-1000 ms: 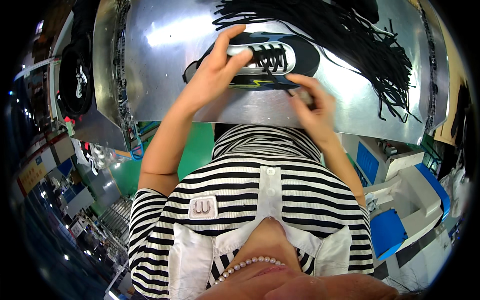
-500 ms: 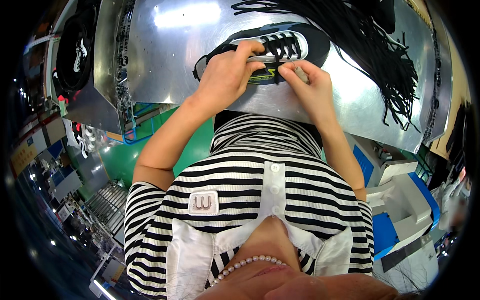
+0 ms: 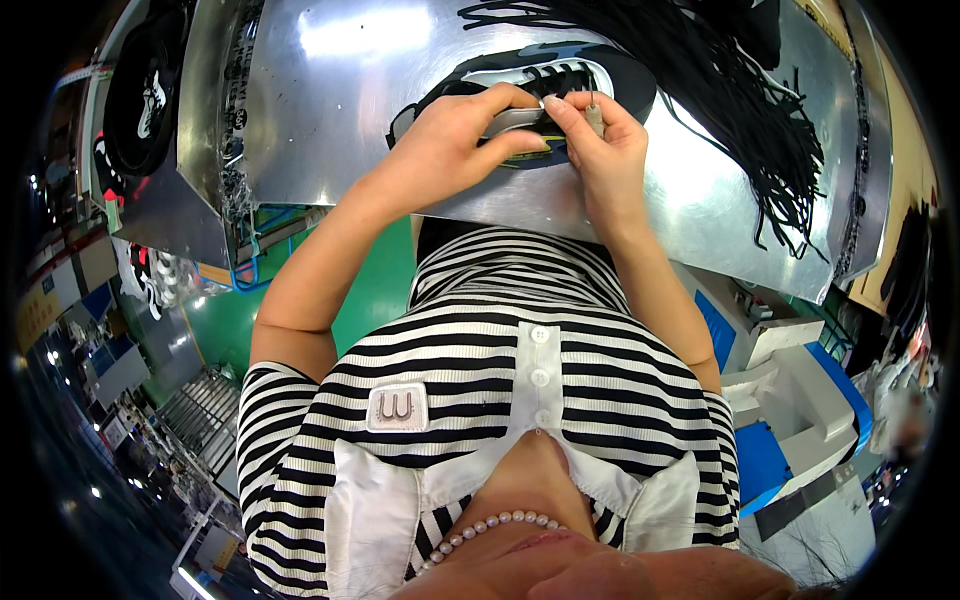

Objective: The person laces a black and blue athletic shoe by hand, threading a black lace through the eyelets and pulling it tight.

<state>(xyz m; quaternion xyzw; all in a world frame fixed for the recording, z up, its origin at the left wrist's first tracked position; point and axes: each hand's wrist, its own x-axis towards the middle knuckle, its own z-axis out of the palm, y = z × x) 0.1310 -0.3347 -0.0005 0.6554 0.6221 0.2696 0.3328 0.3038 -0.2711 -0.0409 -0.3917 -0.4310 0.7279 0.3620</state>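
- We pinch a small pale-handled tool (image 3: 595,119) in our right hand (image 3: 612,160).
- Our left hand (image 3: 452,138) touches the black sneaker (image 3: 530,62), finger and thumb apart.

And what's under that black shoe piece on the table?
Around the shoe piece you can see the shiny metal tabletop. What lies directly beneath is covered; the left hand and right hand also hide part of the shoe piece.

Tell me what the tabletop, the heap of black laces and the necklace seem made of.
Tabletop: probably bare metal, smooth, given the bright glare. Black laces: probably textile, matte, lying limp. Necklace beads: pearl or plastic; round, softly shiny.
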